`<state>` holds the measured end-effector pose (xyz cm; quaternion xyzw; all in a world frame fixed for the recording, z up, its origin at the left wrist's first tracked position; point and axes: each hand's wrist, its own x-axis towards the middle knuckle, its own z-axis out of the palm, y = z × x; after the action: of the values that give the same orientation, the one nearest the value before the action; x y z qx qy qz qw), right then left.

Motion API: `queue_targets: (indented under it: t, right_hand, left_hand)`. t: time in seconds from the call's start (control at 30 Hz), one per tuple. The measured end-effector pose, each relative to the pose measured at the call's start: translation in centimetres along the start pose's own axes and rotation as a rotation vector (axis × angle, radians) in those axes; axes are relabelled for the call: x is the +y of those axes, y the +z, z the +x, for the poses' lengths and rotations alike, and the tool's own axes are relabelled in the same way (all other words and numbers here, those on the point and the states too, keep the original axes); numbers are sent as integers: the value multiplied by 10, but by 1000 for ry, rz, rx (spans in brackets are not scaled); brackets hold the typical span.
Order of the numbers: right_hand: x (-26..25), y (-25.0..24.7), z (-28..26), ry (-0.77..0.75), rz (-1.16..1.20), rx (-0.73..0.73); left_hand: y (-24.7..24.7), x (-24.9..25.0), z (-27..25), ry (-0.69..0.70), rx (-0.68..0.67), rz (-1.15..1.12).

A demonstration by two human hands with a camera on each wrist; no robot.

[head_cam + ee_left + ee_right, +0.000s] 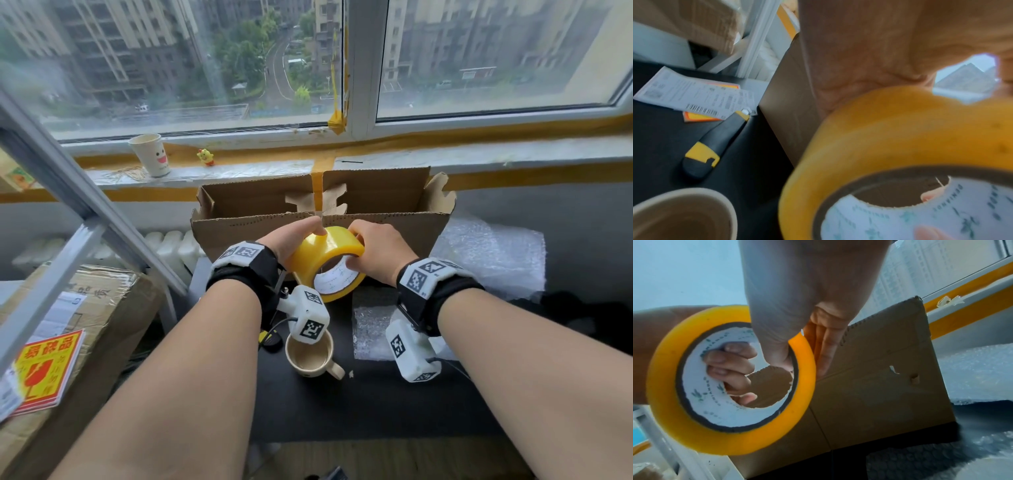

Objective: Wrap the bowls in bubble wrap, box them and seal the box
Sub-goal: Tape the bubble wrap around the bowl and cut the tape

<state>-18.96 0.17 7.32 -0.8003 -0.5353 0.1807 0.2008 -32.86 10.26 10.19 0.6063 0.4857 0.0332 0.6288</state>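
Observation:
A yellow tape roll [325, 255] is held up in front of the open cardboard box [239, 233], whose flaps stand up and whose inside is hidden. My left hand [296, 236] grips the roll from the left, its fingers [729, 366] curled through the white core. My right hand [371, 248] pinches the right side of the roll [731, 426], thumb [777, 344] in the core and fingers on the outside. The roll [900, 142] fills the left wrist view. A sheet of bubble wrap [489, 253] lies right of the box. No bowl is in sight.
A beige mug [310, 356] stands on the black table [342, 404] under my left wrist. A black and yellow utility knife [715, 142] and printed labels [694, 94] lie left of the box. A small bubble wrap piece [371, 329] lies near my right wrist. A taped carton [102, 308] stands at left.

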Motion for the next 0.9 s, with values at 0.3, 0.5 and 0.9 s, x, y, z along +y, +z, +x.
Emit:
queue_targets:
  t: [0.3,0.5,0.9]
  right_hand:
    - [-8,-1,-3,-112,-114,-15]
    - [3,-2,-3,-23,-21,-9]
    - [8,1,3,73,91,36]
  left_hand:
    - [7,2,5,35,37,362]
    - [3,-4,13,-10,-32,180]
    - [4,5,5,-38,-39,58]
